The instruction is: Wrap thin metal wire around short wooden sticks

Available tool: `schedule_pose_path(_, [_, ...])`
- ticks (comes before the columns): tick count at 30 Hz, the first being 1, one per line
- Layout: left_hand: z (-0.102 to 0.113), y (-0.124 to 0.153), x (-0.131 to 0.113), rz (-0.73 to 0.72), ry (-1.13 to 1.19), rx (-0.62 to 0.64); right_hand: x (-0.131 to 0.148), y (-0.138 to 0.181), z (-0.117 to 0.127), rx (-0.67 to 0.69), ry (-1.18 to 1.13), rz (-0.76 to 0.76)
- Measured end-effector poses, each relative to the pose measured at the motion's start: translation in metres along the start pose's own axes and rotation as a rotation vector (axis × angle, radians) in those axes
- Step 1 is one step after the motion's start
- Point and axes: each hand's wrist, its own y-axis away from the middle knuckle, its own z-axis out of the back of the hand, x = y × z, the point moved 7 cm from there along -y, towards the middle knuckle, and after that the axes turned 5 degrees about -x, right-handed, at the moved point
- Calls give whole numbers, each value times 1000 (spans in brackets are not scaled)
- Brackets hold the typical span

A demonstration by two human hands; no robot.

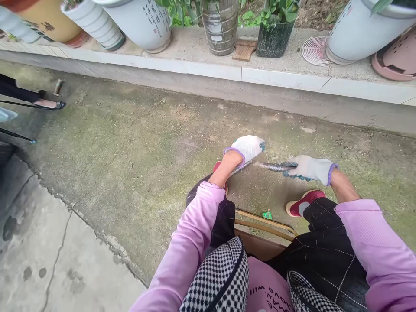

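My left hand (248, 147), in a white work glove with a teal palm and purple cuff, hangs over the ground with its fingers closed. A thin pale strand seems to run down from its fingertips; what they grip is hidden. Beneath that wrist a silvery strip (241, 167) shows in part. To the right, my right hand (307, 169), gloved the same way, is wrapped around a dark stick wound with silvery wire (274, 167). Its tan, blurred end points left, toward the silvery strip; whether the two touch I cannot tell.
Potted plants, among them a white pot (139, 24) and a black pot (276, 37), line a tiled ledge (208, 69) ahead. Red shoes (305, 203) flank a wooden bar (266, 219) and a small green wrapper (267, 215). Another person's foot (48, 104) is at far left.
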Motion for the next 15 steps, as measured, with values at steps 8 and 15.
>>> schedule_pose_path(8, [-12,-14,-8,-77,530,41,20,35,28,-41,-573,132])
schedule_pose_path(15, [-47,-13,-35,-77,391,70,10,20,48,-463,-842,128])
